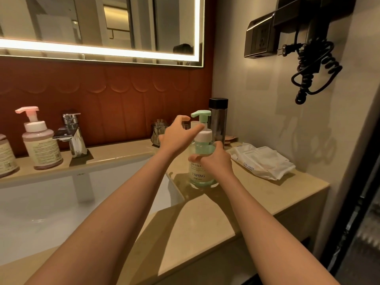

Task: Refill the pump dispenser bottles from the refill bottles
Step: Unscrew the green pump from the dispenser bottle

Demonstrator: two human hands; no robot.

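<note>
Beige stone counter (216,214) before me, white basin (61,202) sunk into its left part. Back ledge, from my left: labelled bottle (5,155), cut by the frame edge; pink pump bottle (41,140); chrome tap (73,134); clear glass tumblers (158,130). On my right: green pump bottle (198,173), upright, near the basin's corner; tall dark-capped bottle (219,120) behind it; small brown sachets (230,139) beside that; white wipes packet (263,161), lying flat, toward the wall.

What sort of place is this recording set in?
Most likely a hotel bathroom: a white sink with a chrome faucet set in a stone counter, a backlit mirror above, and a wall-mounted hair dryer with a coiled cord beside a socket.
</note>
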